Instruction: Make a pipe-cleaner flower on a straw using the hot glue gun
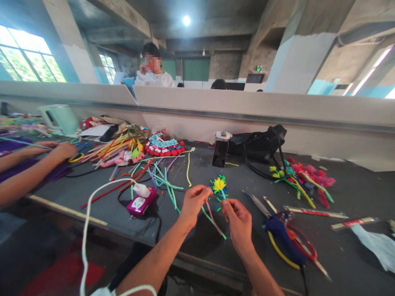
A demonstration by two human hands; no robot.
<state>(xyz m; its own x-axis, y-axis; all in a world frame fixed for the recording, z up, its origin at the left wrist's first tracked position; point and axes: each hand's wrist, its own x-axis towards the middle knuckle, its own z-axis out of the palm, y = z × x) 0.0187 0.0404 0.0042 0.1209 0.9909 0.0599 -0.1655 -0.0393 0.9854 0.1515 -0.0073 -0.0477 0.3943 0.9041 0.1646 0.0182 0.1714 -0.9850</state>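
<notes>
My right hand point(239, 220) is closed around the pale blue stem of a yellow pipe-cleaner flower point(219, 185), which stands upright above the fingers. To the left of the flower, my left hand point(195, 203) pinches a thin pinkish strip point(212, 218) that hangs down from its fingertips. A green strip point(214, 223) runs below that hand. Small green and blue clippings point(218, 209) lie on the dark table behind and under the flower.
Right: red-handled scissors point(300, 240), a dark blue tool point(282, 234), colourful pipe-cleaner flowers point(317, 176) and a black bag point(262, 144). Left: a purple power socket point(142, 201) with a white cable, loose pipe cleaners point(166, 181), and a co-worker's hands point(58, 151). A phone point(220, 153) leans behind.
</notes>
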